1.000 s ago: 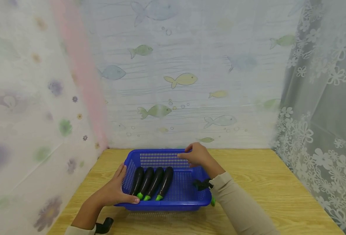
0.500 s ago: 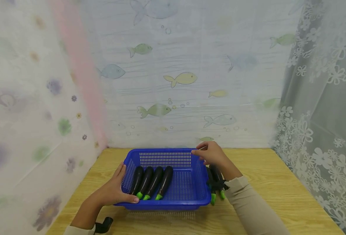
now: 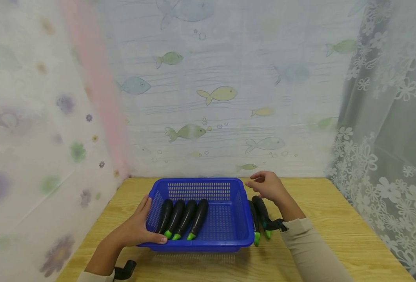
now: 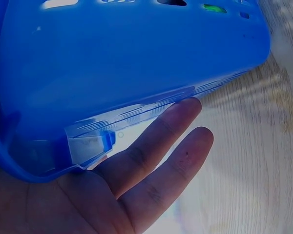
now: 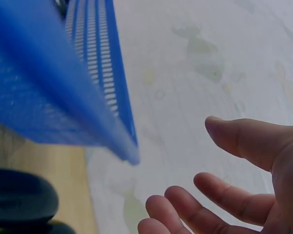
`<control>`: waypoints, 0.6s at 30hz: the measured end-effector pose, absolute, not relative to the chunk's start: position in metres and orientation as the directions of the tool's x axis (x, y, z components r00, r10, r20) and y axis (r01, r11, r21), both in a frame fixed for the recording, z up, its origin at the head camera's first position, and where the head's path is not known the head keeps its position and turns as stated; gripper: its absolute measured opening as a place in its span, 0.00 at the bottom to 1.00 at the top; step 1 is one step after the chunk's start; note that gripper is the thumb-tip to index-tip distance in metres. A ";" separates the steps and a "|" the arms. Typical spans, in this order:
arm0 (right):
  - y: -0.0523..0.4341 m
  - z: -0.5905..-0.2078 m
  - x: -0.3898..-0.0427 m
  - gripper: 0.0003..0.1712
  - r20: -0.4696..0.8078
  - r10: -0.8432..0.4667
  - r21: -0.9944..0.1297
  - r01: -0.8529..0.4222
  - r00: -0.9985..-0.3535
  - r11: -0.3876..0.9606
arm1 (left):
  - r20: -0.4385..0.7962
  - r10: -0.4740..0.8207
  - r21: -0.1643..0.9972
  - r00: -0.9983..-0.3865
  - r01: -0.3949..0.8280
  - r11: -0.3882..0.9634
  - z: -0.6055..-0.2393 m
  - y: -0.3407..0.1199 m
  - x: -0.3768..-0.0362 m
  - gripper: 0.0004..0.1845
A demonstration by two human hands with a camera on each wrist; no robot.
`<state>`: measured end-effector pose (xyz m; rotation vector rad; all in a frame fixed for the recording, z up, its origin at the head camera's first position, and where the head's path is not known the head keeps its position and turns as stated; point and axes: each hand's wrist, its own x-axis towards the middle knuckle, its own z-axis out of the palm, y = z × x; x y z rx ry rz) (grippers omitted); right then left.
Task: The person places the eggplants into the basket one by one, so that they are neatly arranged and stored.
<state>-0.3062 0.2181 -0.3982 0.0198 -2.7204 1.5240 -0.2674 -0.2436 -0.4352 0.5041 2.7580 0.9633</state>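
Note:
A blue slotted basket point(image 3: 198, 246) stands on the wooden table and holds several dark eggplants point(image 3: 188, 217) with green stems, side by side in its left half. My left hand point(image 3: 138, 229) grips the basket's near left corner, thumb lying on the front rim; in the left wrist view its fingers point(image 4: 151, 161) lie straight under the basket point(image 4: 127, 63). My right hand point(image 3: 267, 185) hovers past the basket's far right corner, fingers loosely bent, holding nothing point(image 5: 234, 195). Two more eggplants point(image 3: 261, 213) lie on the table right of the basket, just below that hand.
The wooden table point(image 3: 335, 219) has bare room to the right and in front. A fish-patterned sheet point(image 3: 222, 117) closes the back, a flowered sheet the left, and a lace curtain point(image 3: 380, 156) the right. A black wrist mount point(image 3: 124, 270) shows by my left sleeve.
My right hand left the basket's far rim and moved right, off the basket, uncovering the two eggplants beside it. The left hand and basket stayed put.

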 end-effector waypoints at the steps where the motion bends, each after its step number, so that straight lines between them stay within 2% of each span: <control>1: 0.220 -0.400 -0.306 0.29 0.027 0.002 -0.847 -0.021 -1.000 0.532 | -0.052 0.371 0.627 -0.927 0.259 0.735 -0.435 -0.244 -0.267 0.80; 18: 0.247 -0.445 -0.305 0.29 0.034 0.075 -0.774 0.021 -0.997 0.633 | -0.030 0.377 0.629 -0.926 0.275 0.727 -0.435 -0.249 -0.268 0.78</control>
